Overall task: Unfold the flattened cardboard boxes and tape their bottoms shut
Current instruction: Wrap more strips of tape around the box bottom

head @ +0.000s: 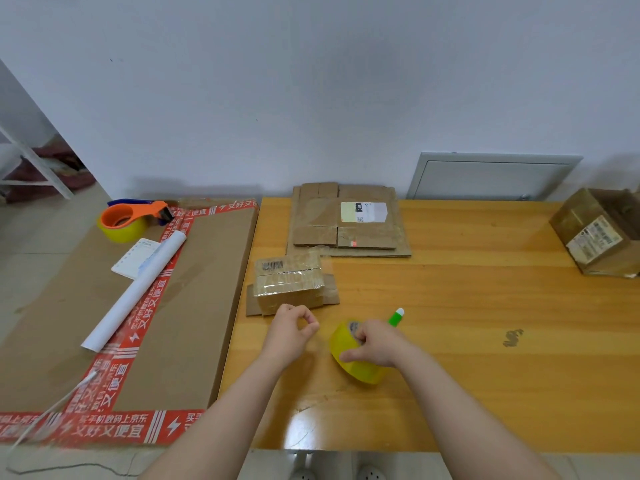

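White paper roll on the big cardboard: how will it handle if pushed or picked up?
The white paper roll is round and lies flat, so a push probably rolls it. It looks like a rolled sheet: likely light, easily crushed by tight fingers.

A plain, pale bluish-white wall [311,81] fills the upper half, evenly lit. Low on it at the right sits a grey-framed rectangular panel [491,178], its lower edge hidden behind the desk [485,393]. The desk is glossy orange-yellow wood, with a bright glare near its front edge and a dark smudge [512,337] towards the right. Pale floor tiles [27,244] show at the left, where a white frame [34,161] stands over reddish fabric [72,174].
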